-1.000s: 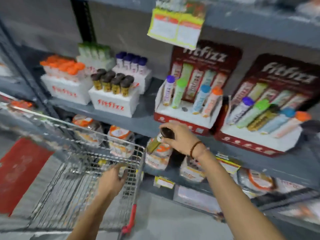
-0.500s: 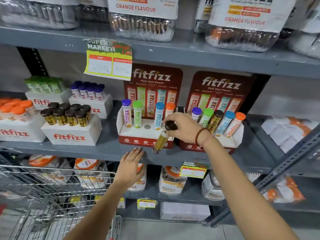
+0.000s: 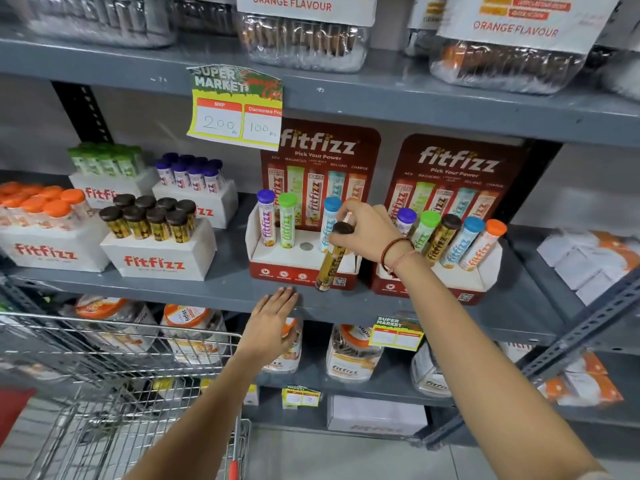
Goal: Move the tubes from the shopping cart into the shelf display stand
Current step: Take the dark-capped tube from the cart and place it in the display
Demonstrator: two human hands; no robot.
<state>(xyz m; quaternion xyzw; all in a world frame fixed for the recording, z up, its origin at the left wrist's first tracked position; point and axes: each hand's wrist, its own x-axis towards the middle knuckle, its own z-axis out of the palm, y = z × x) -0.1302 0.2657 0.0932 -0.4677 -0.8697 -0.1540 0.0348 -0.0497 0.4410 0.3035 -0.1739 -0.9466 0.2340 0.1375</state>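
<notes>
My right hand (image 3: 369, 230) grips the dark cap of a gold tube (image 3: 331, 263), which hangs tilted in front of the left red display stand (image 3: 301, 271). That stand holds a purple-capped tube (image 3: 266, 218), a green-capped tube (image 3: 287, 220) and a blue-capped tube (image 3: 329, 220), with an empty round hole (image 3: 306, 245) in the middle. An orange cap is mostly hidden behind my fingers. My left hand (image 3: 272, 323) rests flat with fingers apart on the shelf's front edge (image 3: 214, 292). The wire shopping cart (image 3: 114, 382) is at the lower left.
A second red display stand (image 3: 446, 285) to the right holds several tubes. White boxes of dark-capped tubes (image 3: 156, 251), orange-capped tubes (image 3: 45, 237), green and purple ones stand at the left. A price sign (image 3: 235, 105) hangs from the upper shelf. Jars fill the shelf below.
My right hand has lifted the gold tube from near the cart up to the left display stand. My left hand left the cart and now lies on the shelf edge.
</notes>
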